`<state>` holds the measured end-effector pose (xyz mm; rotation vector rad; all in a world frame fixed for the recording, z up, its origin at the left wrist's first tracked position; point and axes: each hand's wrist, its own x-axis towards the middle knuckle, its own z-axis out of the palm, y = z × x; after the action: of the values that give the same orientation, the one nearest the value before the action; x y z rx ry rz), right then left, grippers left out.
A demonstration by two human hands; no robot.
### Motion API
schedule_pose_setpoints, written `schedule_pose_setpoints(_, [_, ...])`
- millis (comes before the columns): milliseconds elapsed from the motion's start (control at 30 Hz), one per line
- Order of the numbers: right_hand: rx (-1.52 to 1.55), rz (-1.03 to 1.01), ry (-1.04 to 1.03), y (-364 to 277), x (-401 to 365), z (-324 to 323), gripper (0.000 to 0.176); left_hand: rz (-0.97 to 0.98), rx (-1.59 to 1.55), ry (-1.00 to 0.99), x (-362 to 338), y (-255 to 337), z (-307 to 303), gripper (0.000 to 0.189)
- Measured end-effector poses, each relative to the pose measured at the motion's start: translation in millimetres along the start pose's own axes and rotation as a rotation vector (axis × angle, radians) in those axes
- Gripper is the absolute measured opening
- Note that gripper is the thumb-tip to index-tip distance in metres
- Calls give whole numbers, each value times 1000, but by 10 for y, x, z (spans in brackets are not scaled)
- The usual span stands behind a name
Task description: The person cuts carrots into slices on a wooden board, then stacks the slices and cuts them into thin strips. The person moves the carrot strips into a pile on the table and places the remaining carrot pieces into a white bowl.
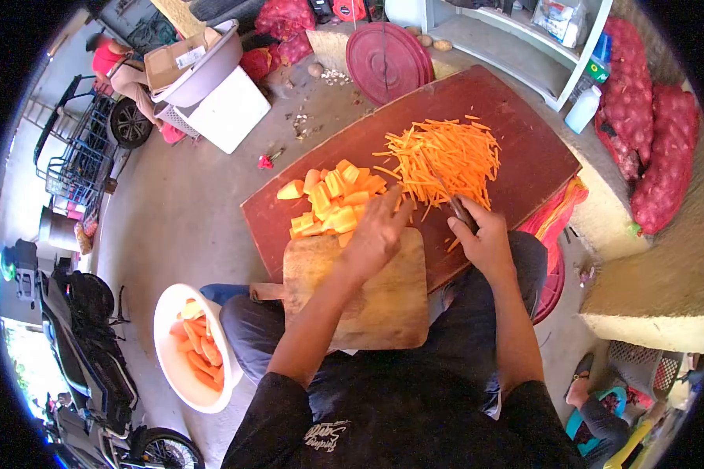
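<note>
My right hand (483, 234) is wrapped round the dark handle of a knife (455, 205), whose blade reaches into a pile of carrot sticks (442, 160) on the red table (516, 117). My left hand (383, 230) is over the upper edge of a wooden cutting board (356, 313), beside the carrot chunks (332, 195). Its fingers are partly spread near the lower left of the sticks, with nothing visibly held. The board rests partly on the table's near edge and partly over my lap.
A white bowl (162, 344) of peeled carrots stands at lower left. Red net sacks (665, 148) lie at right, near a grey shelf (493, 47). A person (121, 70) sits at upper left; another person's leg (594, 406) shows at lower right. A motorcycle (86, 352) stands left.
</note>
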<state>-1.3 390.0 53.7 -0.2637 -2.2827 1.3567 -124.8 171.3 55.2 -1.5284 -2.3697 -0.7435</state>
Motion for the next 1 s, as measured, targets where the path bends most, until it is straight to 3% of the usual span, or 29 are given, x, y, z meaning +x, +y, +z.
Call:
schedule_pose_setpoints(267, [-14, 27, -58, -12, -1, 41, 42, -323, 170, -88, -621, -323, -392, 52])
schedule_pose_setpoints(367, [-29, -15, -61, 0, 14, 56, 42, -309, 261, -113, -577, -388, -492, 61])
schedule_pose_setpoints(467, [-60, -10, -60, 82, -24, 81, 43, -131, 474, -255, -605, -638, -305, 68])
schedule_pose_setpoints(567, [-87, -8, -79, 59, -41, 49, 45, -107, 475, -313, -596, -686, -159, 70])
schedule_pose_setpoints(900, [-96, -1, -101, 23, -4, 53, 46, -109, 164, 17, -527, -516, -330, 52])
schedule_pose_setpoints(1000, [-100, 149, -168, -109, -12, -6, 44, -237, 69, 196, -683, -401, -380, 48])
